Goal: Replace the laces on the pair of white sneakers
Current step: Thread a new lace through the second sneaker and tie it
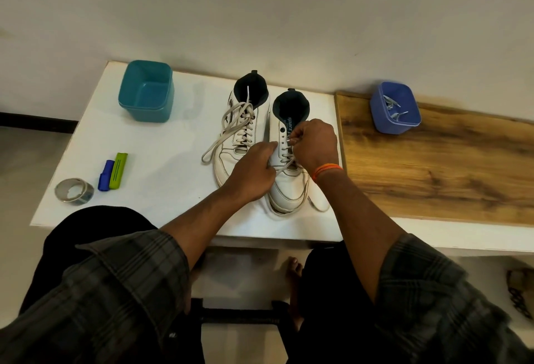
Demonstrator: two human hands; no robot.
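Only one readable mark — "SPARX", printed on the right sneaker's tongue.

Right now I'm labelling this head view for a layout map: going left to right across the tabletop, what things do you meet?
Tape roll → blue marker → green marker → teal tub → left sneaker → right sneaker, which both hands work on → blue tub holding laces.

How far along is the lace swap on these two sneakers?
Early. Nothing looks finished: the left sneaker is fully laced, ends loose. In hand: the right hand pinches the lace at the right sneaker's upper eyelets, the left hand steadies it. Laces wait in the blue tub; the teal tub is empty.
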